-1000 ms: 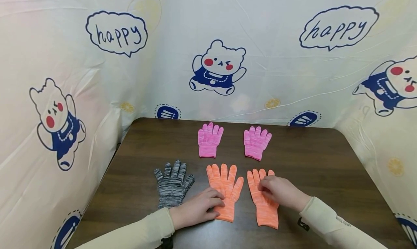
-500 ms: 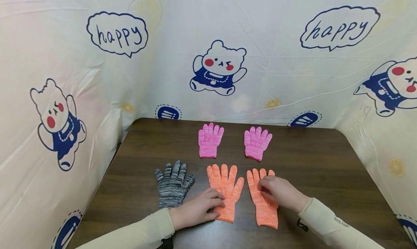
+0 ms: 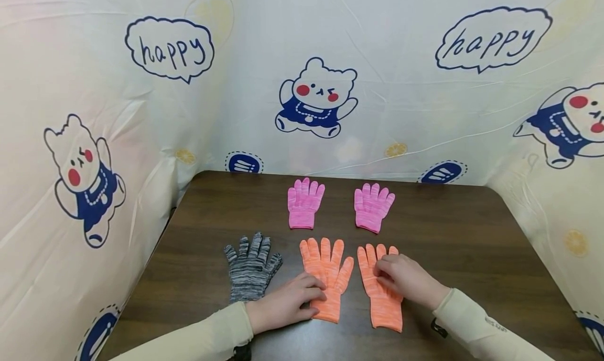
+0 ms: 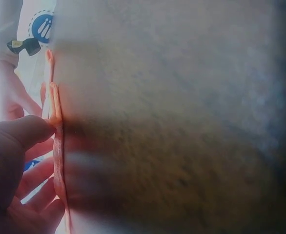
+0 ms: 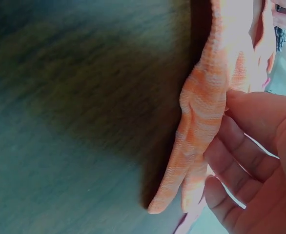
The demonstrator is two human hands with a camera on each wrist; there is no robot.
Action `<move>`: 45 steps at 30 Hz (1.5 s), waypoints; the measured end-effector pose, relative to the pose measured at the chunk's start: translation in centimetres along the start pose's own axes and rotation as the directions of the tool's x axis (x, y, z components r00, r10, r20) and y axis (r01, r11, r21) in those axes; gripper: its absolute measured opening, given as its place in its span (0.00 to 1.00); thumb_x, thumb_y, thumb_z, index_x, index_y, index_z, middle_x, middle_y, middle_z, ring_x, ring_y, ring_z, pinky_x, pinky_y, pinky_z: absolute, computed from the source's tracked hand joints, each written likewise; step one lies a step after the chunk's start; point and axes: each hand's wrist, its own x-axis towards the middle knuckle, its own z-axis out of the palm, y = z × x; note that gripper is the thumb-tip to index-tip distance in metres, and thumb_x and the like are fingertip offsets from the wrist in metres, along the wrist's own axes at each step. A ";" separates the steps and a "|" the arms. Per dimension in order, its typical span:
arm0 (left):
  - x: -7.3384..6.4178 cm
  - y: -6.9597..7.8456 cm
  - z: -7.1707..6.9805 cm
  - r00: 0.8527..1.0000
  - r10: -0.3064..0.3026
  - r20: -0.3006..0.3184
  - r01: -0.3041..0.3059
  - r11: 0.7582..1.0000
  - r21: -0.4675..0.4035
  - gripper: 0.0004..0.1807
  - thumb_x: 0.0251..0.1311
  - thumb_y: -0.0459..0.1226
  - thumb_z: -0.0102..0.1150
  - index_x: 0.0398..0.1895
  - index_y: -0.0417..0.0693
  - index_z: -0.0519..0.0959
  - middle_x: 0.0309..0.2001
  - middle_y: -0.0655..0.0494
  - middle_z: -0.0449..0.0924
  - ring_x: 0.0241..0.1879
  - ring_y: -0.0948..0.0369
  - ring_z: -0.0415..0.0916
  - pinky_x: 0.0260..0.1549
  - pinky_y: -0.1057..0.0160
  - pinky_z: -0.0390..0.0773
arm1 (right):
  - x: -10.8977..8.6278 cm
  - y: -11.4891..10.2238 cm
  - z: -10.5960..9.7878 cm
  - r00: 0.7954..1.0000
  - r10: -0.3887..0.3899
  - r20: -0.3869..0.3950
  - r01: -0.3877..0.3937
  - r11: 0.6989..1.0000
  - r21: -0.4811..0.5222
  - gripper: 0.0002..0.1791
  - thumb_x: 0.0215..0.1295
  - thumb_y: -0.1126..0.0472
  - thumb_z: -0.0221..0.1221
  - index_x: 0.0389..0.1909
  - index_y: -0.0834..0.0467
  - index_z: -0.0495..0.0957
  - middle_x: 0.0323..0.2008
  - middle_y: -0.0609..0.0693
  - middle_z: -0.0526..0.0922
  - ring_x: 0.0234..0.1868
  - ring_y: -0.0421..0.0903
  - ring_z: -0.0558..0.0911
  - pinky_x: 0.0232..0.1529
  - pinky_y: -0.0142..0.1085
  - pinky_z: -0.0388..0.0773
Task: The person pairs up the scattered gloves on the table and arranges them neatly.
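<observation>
Two orange knit gloves lie flat, fingers pointing away, side by side in the head view. On the left orange glove (image 3: 332,282) rests my left hand (image 3: 287,303), its fingertips on the palm and cuff area. The left wrist view shows thumb and loosely bent fingers against that glove's thin edge (image 4: 58,156). My right hand (image 3: 414,278) touches the right orange glove (image 3: 386,306) over its palm, hiding its right side. Seen from the right wrist, relaxed fingers (image 5: 231,161) and thumb lie against the knit of this glove (image 5: 204,105).
A grey-black striped glove (image 3: 249,274) lies left of the orange pair, its cuff partly behind my left forearm. Two pink gloves, one left (image 3: 304,206) and one right (image 3: 373,209), lie farther back on the brown table (image 3: 472,235). A printed cloth (image 3: 401,88) surrounds the table.
</observation>
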 end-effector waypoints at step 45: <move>5.9 4.5 0.9 0.989 0.141 0.053 -0.150 0.924 0.351 0.13 0.73 0.49 0.62 0.56 0.62 0.84 0.51 0.67 0.80 0.50 0.68 0.76 0.46 0.67 0.69 | 1.3 4.8 -2.9 0.952 0.303 0.050 -0.306 0.947 0.098 0.07 0.67 0.61 0.69 0.42 0.54 0.83 0.37 0.46 0.79 0.34 0.42 0.77 0.43 0.42 0.86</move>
